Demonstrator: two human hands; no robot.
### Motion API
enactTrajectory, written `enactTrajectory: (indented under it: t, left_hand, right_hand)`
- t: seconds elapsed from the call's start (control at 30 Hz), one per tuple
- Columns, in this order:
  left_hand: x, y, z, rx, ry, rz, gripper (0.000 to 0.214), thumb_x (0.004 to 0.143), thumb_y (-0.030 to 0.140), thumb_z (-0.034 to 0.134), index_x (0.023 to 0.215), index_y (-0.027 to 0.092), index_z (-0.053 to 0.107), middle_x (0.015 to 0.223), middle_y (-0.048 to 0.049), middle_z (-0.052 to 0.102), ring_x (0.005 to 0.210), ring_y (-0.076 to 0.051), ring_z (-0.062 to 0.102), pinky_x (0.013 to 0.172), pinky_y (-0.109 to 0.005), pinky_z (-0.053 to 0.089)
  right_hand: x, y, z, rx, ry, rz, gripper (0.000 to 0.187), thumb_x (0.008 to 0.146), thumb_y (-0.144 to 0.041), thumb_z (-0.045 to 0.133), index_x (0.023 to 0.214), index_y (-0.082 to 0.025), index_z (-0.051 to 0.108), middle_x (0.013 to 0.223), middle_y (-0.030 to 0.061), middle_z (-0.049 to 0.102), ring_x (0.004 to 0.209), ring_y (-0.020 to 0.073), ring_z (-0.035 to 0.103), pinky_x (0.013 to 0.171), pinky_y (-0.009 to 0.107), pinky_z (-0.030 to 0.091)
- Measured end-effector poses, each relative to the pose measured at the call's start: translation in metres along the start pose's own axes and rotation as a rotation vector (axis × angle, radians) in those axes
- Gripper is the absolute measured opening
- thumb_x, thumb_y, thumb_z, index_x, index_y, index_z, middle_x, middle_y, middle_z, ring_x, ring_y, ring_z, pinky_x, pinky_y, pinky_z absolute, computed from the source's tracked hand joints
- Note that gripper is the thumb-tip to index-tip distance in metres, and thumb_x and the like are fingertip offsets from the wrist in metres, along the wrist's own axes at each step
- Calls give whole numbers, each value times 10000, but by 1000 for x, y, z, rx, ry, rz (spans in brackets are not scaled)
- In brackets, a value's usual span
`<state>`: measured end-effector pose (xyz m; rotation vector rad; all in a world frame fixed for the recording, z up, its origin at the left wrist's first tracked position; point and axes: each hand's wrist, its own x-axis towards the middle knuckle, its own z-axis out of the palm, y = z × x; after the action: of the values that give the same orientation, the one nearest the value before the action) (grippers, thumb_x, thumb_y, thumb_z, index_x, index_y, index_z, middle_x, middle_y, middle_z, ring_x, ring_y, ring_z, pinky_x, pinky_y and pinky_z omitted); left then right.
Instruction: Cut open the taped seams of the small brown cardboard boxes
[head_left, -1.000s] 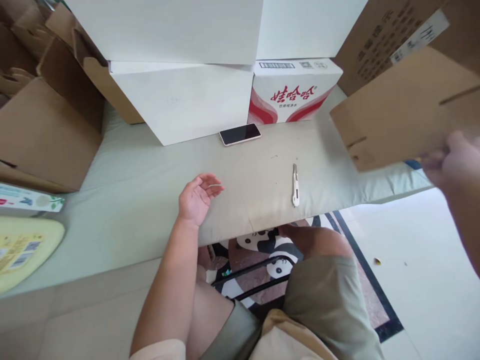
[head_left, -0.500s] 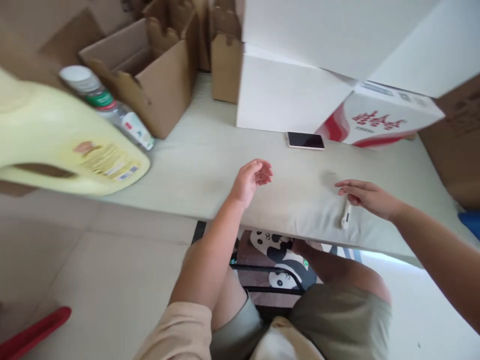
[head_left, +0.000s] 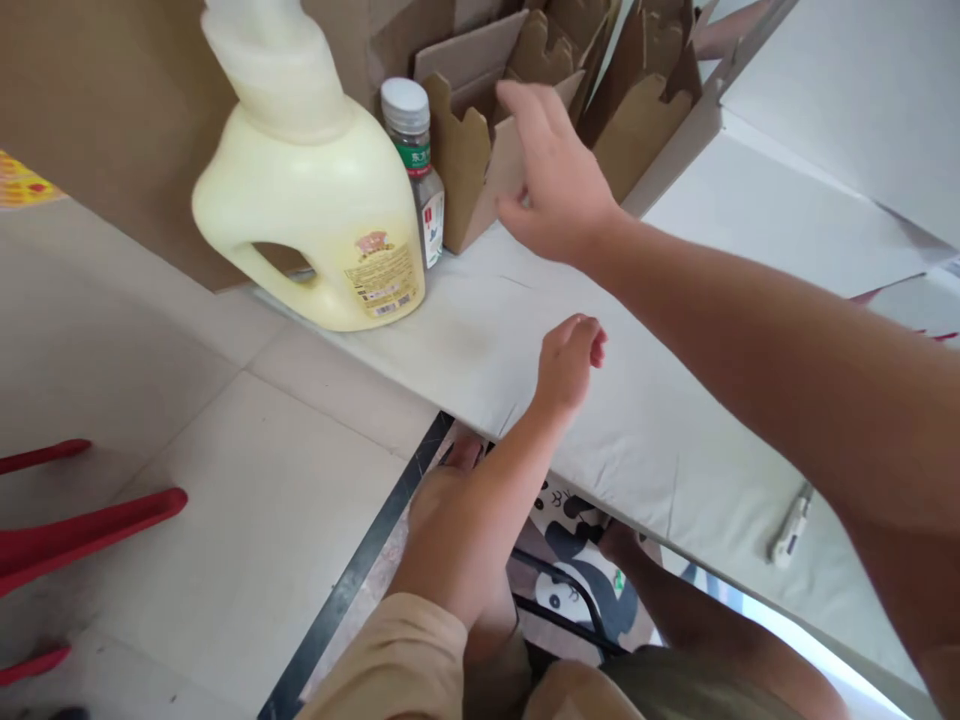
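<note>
My right hand (head_left: 559,180) reaches across to the far left, thumb and fingers apart and nothing in them. It is in front of an open brown cardboard box (head_left: 463,165); whether it touches the box I cannot tell. My left hand (head_left: 570,365) hovers over the pale tabletop (head_left: 465,340), its fingers curled in loosely with nothing visible in them. Left of the box stands a clear bottle (head_left: 431,215) with a white cap and a green label. Beside that is a big pale-yellow handled jug (head_left: 315,200). A white utility knife (head_left: 791,530) lies near the table's front edge, under my right forearm.
More brown cardboard boxes (head_left: 637,130) stand along the back. White boxes (head_left: 780,210) fill the back right. On the floor at the left are red chair-like legs (head_left: 97,530). A panda-print mat (head_left: 570,590) lies beneath the table by my legs.
The view has swung left. My right hand has left the utility knife's side and crossed to the cardboard box, its fingers spreading. My left hand's fingers have curled in more.
</note>
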<state>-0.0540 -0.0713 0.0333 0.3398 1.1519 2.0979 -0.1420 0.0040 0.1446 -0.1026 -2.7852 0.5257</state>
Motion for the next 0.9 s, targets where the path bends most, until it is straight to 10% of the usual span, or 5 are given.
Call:
enactTrajectory:
  t: [0.27,0.57,0.63,0.8,0.9]
  left_hand:
    - [0,2,0,6,100,36,328,924,284,464,606,200,465,576,11,431,568,-114,417,587,-284,337]
    - [12,15,-16,166,641,591,278,936,337,401,684,222,431,702,-8,460,728,-152,500,740,-285,413]
    - [14,9,-12,221,486,585,255,947,418,420,864,219,556,926,-51,597,960,-185,580,878,-311,432]
    - [4,-23,23,340,-459,483,498,964,577,388,1215,223,632,1360,-101,610,1325,-259,510,1121,-398,360]
    - [1,-44,41,402,-593,486,544,958,595,418,1335,238,577,1394,-107,584,1303,-266,516,1106,-417,379]
  right_hand:
    - [1,28,7,-174,63,168,204,933,-342,518,834,-170,476,926,57,546,1141,314,607,1040,562,418]
    - [-204,71,-59,-95,486,39,284,929,-285,462,652,-265,522,750,53,565,765,259,591,731,459,458]
    - [-260,67,-65,-102,615,84,289,926,-317,471,659,-316,579,765,52,602,763,300,602,718,508,447]
    - [-357,76,-53,-40,895,378,253,929,-433,479,1013,-532,695,1017,39,668,1095,385,610,850,611,455]
    - [-382,94,-44,157,1100,439,301,897,-455,579,1172,-566,627,1119,-18,664,1171,321,603,873,535,504]
